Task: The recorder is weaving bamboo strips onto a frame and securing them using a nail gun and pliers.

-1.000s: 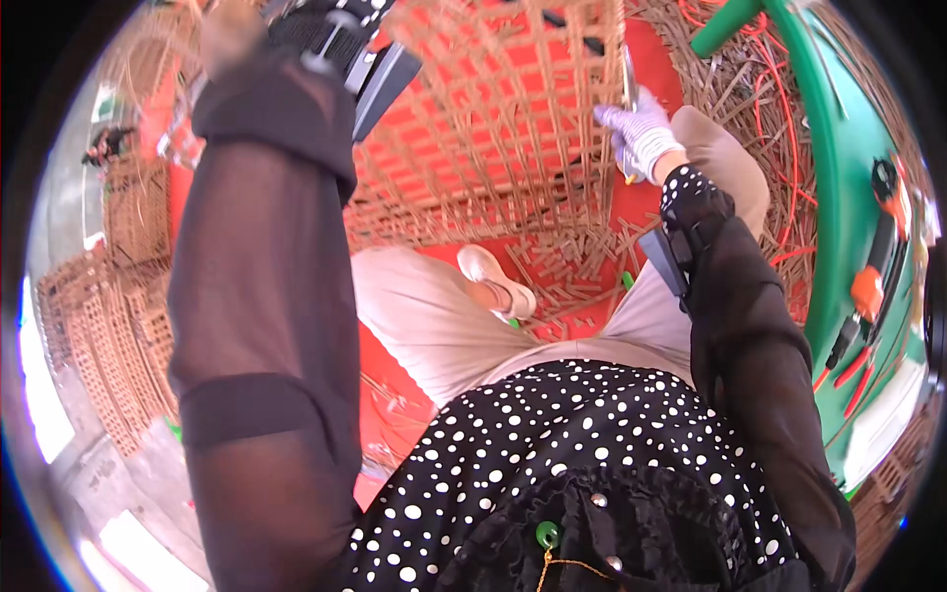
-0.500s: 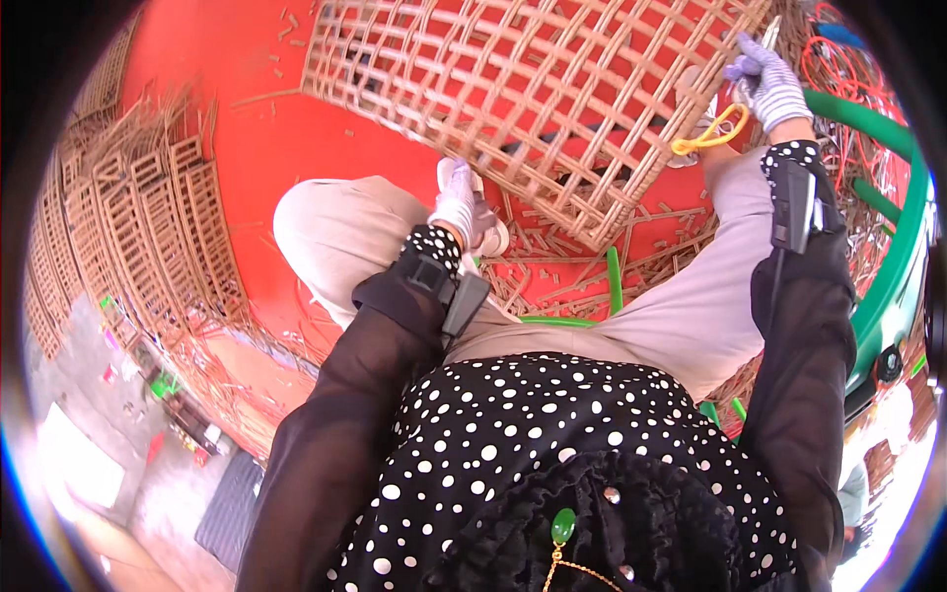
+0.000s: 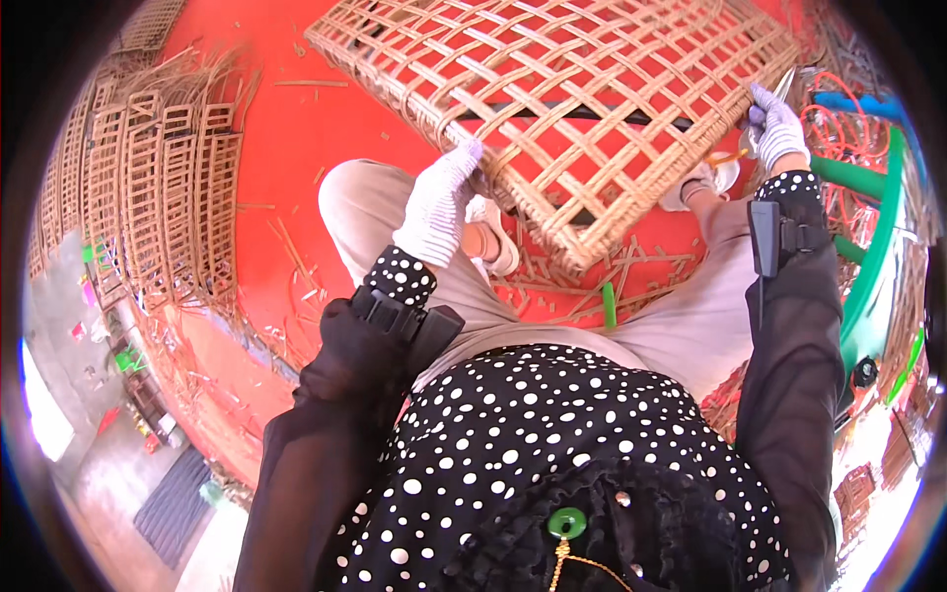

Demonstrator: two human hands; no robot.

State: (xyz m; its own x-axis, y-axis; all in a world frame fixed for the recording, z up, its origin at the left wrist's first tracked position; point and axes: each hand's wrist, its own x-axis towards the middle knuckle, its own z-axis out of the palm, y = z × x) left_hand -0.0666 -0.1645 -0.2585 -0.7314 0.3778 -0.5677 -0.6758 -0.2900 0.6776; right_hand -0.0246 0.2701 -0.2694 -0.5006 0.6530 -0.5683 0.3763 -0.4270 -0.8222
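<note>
A large brown woven lattice panel with a thick braided rim is tilted over my legs, one corner toward me. My left hand, in a striped white and lilac glove, is closed on its left rim. At the right rim is my gloved right hand, its fingers closed around what look like yellow-handled scissors. A pointed metal tip rises above that hand and a yellow loop shows below it. Whether the right fingers also grip the rim is hard to see.
Stacked lattice frames stand on the left of the red floor covering. Cut strips litter the floor between my legs. A green curved tube and tangled orange-red strands lie to the right.
The panel has turned and tilted, its near corner coming slightly closer to me. My left hand has shifted onto the rim. My right hand has lowered, and less of the yellow loop shows.
</note>
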